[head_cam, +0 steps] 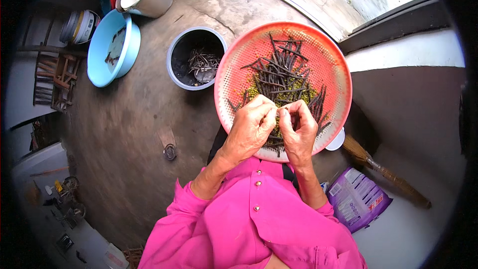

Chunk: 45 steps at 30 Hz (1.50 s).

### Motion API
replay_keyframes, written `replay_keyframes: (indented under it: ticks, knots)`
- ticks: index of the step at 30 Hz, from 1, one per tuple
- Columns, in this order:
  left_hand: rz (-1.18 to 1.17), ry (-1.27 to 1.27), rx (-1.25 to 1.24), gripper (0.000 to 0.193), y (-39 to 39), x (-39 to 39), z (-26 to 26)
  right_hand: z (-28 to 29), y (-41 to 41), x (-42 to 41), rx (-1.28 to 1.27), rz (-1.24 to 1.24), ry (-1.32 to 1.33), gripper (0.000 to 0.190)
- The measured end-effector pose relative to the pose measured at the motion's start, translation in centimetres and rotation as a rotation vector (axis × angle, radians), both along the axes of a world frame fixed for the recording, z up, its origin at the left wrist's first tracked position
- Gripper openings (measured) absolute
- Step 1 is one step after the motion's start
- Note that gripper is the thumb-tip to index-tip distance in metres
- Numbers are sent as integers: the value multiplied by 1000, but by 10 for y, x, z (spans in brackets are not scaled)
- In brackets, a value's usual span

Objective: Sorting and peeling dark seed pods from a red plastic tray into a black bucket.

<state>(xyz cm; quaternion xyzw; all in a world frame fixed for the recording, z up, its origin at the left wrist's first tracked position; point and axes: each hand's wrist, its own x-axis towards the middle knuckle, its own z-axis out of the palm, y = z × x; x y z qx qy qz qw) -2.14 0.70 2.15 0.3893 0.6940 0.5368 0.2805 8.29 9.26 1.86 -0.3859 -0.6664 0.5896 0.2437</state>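
My left hand (249, 129) and my right hand (298, 130) meet over the near side of a round red plastic sieve tray (328, 59). Thumbs and fingertips pinch together on a small dry bean pod (284, 108), mostly hidden by the fingers. Dark, dry bean pods (278, 73) are heaped across the middle of the tray, with more along its right side. Beneath and around them lie loose green mung beans (254, 91). The tray's near rim is against the front of the pink shirt (239, 194).
Left of the tray stands a round bucket (169, 61) with empty husks (203, 60) inside. Farther left are a light blue basin (130, 54) and a metal pail (158, 0). At right lie a straw broom (388, 172), a purple bag (354, 201) and a white container (337, 141).
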Motion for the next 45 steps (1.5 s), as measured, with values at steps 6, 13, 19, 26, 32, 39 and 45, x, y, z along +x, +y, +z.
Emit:
replay_keyframes:
  ticks: [6, 13, 19, 26, 32, 39, 45]
  knots:
    - [113, -474, -33, 24, -5, 8, 2, 0, 2, 1, -281, -44, 187, 7]
    - [183, -663, 50, 24, -4, 0, -1, 9, 23, 5, -534, -19, 219, 7]
    - [279, -342, -57, 16, -9, 2, 11, 15, 18, -13, -170, 321, 9, 9]
    - [272, 113, 13, 15, 7, 6, -11, 1, 27, -7, -65, 333, -107, 7]
    - [449, 92, -25, 16, -19, 2, -17, 2, 9, -42, 56, 496, -93, 11]
    - [477, 55, 36, 19, -29, -16, -40, -20, -5, -68, -196, 494, 49, 23]
    - [490, 121, 15, 14, -35, -13, -36, 2, 5, -65, -383, 652, -39, 13]
